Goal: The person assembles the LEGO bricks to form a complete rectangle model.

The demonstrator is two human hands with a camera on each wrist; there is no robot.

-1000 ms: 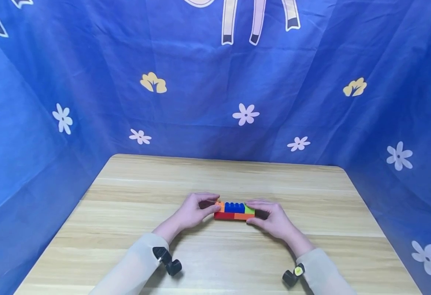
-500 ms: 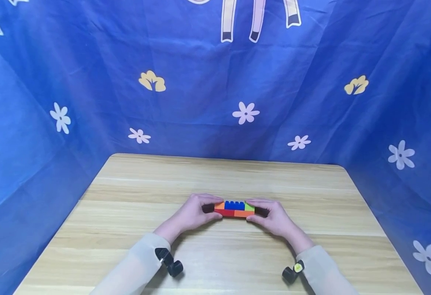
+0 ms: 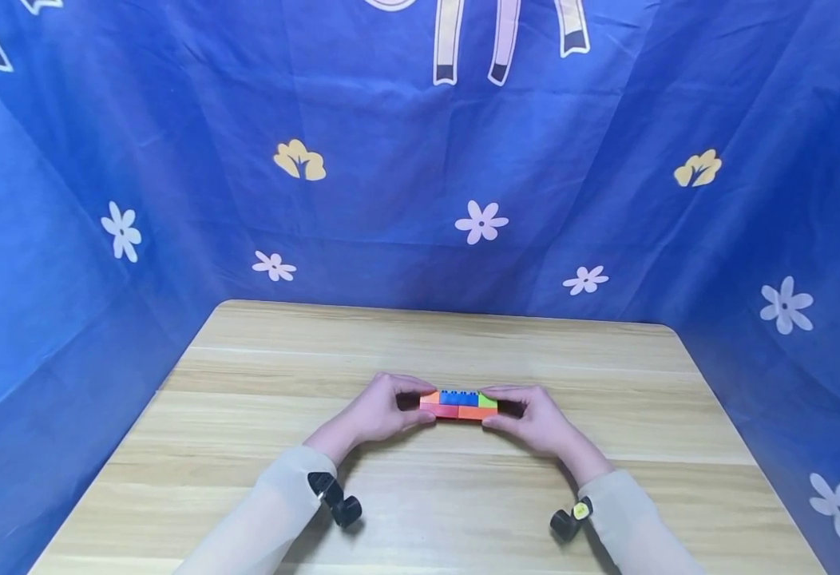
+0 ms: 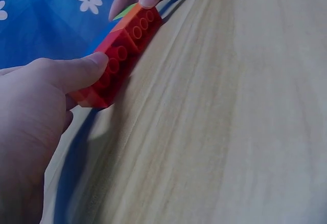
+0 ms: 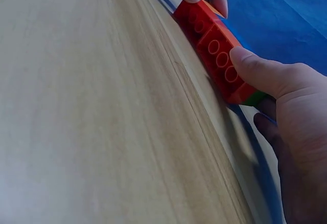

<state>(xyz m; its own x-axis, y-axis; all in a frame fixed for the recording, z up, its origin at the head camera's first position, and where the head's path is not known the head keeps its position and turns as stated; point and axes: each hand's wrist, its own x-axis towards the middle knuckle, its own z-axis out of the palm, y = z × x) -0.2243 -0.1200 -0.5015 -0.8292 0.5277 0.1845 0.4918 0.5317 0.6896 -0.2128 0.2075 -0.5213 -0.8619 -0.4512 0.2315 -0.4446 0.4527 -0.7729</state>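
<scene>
A joined row of toy building bricks lies between my two hands in the head view. Its lower layer is a red brick [image 3: 445, 412] and an orange brick [image 3: 473, 413]; above them sit a smaller orange brick [image 3: 430, 398], a blue brick [image 3: 459, 398] and a green brick [image 3: 488, 402]. My left hand [image 3: 377, 411] pinches the left end, thumb on the red brick [image 4: 118, 55]. At the other end my right hand [image 3: 540, 419] pinches, its thumb on the lower orange brick [image 5: 223, 55]. Tilted back, the row shows hollow undersides with round tubes in both wrist views.
A wooden table [image 3: 456, 503] lies under the hands. Blue cloth [image 3: 391, 192] printed with flowers and animal legs hangs behind it and along both sides. Each sleeve bears a small black camera [image 3: 346, 509] on a strap.
My left hand shifted from the upper orange brick to a thumb-and-finger grip around the left end. The brick row then tipped back and rose slightly in the head view, its studs turning away.
</scene>
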